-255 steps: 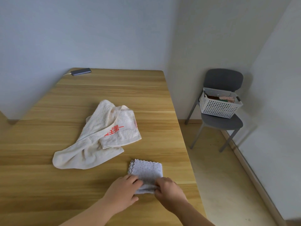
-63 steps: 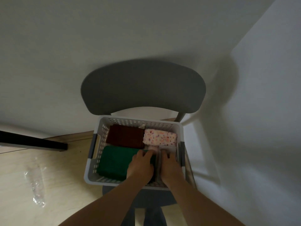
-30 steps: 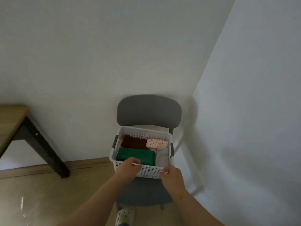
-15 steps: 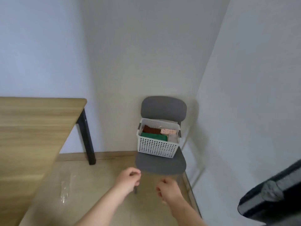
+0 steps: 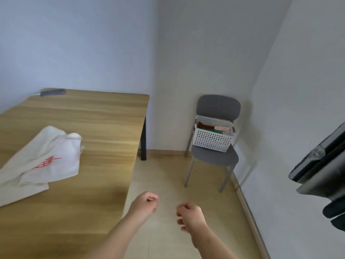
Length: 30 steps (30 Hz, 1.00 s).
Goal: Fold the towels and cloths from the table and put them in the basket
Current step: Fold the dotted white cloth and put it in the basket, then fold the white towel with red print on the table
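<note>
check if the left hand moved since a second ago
Yes. The left hand has pulled back from the basket on the chair and now hangs beside the table edge.

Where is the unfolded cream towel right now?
Head view, left side: the cream towel lies crumpled on the wooden table, across the floor from the basket on the grey chair.

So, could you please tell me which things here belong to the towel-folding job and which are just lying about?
Job: white towel on the table; basket of folded cloths on the chair.
Lying about: dark flat gadget at the table's far corner; dark gear at right.
</note>
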{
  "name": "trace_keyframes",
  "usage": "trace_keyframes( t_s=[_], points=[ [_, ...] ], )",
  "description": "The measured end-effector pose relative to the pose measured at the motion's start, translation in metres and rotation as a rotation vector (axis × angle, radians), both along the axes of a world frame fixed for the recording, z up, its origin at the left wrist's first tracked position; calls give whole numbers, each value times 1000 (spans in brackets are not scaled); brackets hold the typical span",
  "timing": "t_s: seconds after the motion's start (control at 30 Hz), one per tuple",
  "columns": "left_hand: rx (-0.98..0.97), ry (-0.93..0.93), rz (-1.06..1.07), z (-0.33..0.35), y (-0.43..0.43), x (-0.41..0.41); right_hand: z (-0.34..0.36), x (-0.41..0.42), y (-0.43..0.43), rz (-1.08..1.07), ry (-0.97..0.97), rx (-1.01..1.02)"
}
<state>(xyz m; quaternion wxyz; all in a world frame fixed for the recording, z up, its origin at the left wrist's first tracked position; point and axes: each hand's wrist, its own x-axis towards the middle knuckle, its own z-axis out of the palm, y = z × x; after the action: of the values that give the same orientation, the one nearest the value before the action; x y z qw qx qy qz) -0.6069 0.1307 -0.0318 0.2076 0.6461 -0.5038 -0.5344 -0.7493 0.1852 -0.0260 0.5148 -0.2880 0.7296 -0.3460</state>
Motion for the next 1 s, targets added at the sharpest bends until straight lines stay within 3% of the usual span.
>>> trace_keyframes(
  t_s=[0.2,0.3,0.5,0.8,1.0],
  points=[
    [-39,-38,89,-7,74,71,-6,63,61,96,4,-20],
    [-30,-111,28,-9,103,104,-9,93,91,110,-3,11],
    [-111,-178,18,-7,115,178,-11,155,109,146,5,17],
    [-256,-373,-140,-30,7,311,-38,289,7,79,112,43],
    [-412,-806,-306,-49,-97,402,-51,374,-79,77,198,93]
  ],
)
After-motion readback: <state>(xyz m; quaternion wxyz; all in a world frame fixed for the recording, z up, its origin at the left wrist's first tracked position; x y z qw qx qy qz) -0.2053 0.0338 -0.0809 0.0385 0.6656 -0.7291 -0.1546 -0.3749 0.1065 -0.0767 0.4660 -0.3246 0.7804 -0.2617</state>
